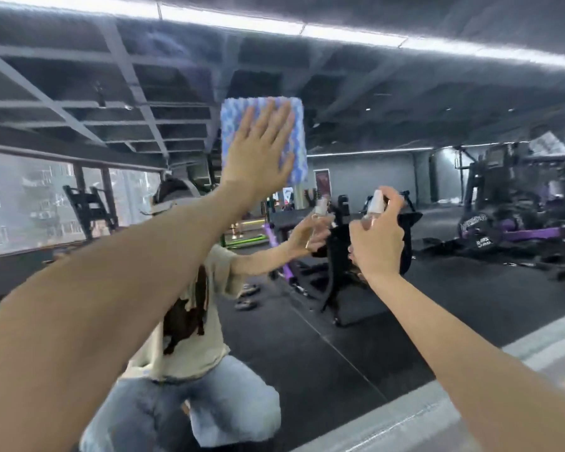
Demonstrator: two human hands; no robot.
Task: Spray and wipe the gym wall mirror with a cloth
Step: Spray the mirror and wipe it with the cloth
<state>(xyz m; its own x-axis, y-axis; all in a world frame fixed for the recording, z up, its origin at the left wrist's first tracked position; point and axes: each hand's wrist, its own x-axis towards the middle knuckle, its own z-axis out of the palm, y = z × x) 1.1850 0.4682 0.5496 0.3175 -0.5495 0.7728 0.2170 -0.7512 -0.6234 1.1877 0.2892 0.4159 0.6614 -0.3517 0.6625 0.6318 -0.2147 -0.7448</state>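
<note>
My left hand (258,151), flat with fingers straight, pins the soft, light cloth (299,125) high on the mirror (405,109), where broad palm contact suits it; my right hand (377,243) grips the small, probably slick spray bottle (374,203) round its body.

This is looking like a gym: a wide wall mirror (388,337) is reflecting a long room where black weight machines (509,187) with purple parts are standing on dark rubber flooring (470,308), and a round weight plate (473,222) is showing low beside them. A black bench frame (338,256) is standing nearer the middle of the reflection. Overhead, strip lights (235,26) are glowing along a dark open-grid ceiling (62,70), while tall windows (23,197) on the left are letting in daylight from apartment blocks outside.
</note>
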